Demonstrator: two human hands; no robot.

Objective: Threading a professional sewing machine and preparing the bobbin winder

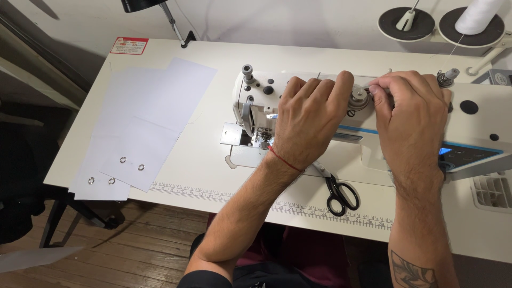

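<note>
A white sewing machine (pixel 256 101) stands on a white table (pixel 202 160). My left hand (pixel 309 114) lies over the machine's top, fingers curled by the metal tension dial (pixel 358 98). My right hand (pixel 410 114) sits just right of that dial, fingertips pinched together at it; a thin thread seems to be between them, but I cannot be sure. A red string is tied around my left wrist.
Black-handled scissors (pixel 338 193) lie on the table under my forearms. White fabric sheets (pixel 144 122) with metal eyelets are spread at the left. Thread stands with a white spool (pixel 474 18) are at the back right. A ruler strip runs along the table's front edge.
</note>
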